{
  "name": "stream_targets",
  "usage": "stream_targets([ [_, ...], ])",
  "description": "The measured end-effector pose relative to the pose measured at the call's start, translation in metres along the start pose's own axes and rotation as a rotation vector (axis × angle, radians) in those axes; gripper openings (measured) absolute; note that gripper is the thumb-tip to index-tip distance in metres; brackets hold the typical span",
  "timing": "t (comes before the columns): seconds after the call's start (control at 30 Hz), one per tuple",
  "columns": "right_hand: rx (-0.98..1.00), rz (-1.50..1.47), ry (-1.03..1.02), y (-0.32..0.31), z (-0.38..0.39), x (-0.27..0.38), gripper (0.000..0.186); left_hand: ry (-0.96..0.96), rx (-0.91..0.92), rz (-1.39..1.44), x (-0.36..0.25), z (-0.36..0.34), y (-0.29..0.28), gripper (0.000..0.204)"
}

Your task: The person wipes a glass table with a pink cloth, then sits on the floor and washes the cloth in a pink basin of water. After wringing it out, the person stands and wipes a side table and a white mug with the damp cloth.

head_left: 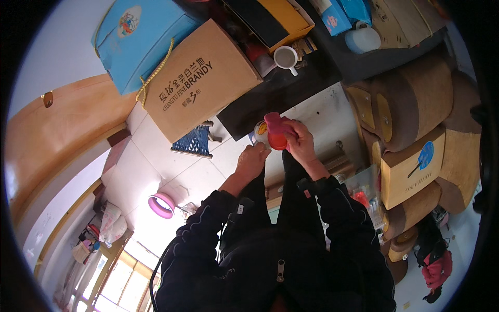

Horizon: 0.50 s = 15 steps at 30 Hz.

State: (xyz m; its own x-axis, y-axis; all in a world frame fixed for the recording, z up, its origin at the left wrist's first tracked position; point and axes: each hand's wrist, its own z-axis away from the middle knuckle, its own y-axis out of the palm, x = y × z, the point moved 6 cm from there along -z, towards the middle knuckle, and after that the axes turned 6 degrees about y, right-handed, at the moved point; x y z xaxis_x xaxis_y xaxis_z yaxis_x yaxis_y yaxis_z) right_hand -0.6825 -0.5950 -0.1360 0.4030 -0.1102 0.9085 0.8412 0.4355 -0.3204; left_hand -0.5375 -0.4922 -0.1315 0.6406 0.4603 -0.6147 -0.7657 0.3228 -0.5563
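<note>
My left hand (253, 158) is closed, its fingers pinching the near side of a small round container (259, 133). The container has a white side with a yellow print. A round red end or inside (277, 141) shows beside it; I cannot tell whether that is a lid or the inner wall. My right hand (302, 143) is closed on a crumpled pink cloth (276, 123), which lies against the upper rim of the red part. Both hands are close together in front of my legs, near the dark table's corner.
On the dark table (306, 93) stand a brown cardboard box (202, 78), a blue gift box (148, 39) and a white mug (285, 57). A blue woven folding stool (192, 141) is below the table at left. A brown sofa (416, 99) holding a tan box (413, 166) is at right.
</note>
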Motion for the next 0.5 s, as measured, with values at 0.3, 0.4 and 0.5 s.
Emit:
stream_targets([
  [0.3, 0.541, 0.254, -0.281, 0.01, -0.027, 0.026, 0.025, 0.243, 0.222, -0.037, -0.007, 0.001, -0.011, 0.02],
  [0.4, 0.746, 0.128, 0.244, 0.024, -0.03, -0.018, 0.028, 0.271, 0.285, 0.011, 0.003, 0.006, -0.009, 0.019],
  [0.5, 0.773, 0.111, 0.283, 0.031, -0.023, -0.046, 0.035, 0.284, 0.281, 0.304, 0.01, 0.02, -0.006, 0.02],
])
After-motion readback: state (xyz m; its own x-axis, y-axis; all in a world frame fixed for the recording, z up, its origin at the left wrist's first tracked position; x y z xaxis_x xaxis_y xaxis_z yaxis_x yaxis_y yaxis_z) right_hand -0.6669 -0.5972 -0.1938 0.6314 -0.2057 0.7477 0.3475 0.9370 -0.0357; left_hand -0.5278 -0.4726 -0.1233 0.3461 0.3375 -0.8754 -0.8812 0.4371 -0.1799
